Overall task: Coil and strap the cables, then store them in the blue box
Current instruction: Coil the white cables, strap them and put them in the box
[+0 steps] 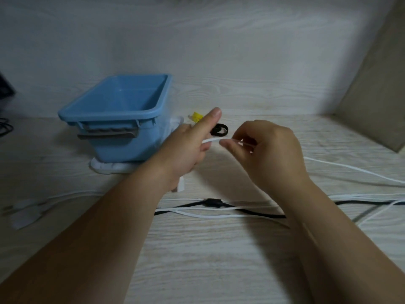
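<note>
A flat white cable point(211, 140) is stretched between my two hands above the table. My left hand point(188, 145) grips it with the index finger pointing up, and the cable's white plug point(181, 184) hangs below that palm. My right hand point(266, 150) pinches the same cable between thumb and fingers. The cable runs off to the right point(355, 170). The blue box point(118, 113) stands empty at the left, just beyond my left hand. A black strap point(219, 129) lies coiled behind my hands.
A black cable point(213, 203) and more white cables point(197, 215) lie across the table under my forearms. White plugs point(26, 212) rest at the left. A yellow item point(196, 116) sits by the box, which stands on a white object point(109, 166). A beige panel point(377, 95) rises at right.
</note>
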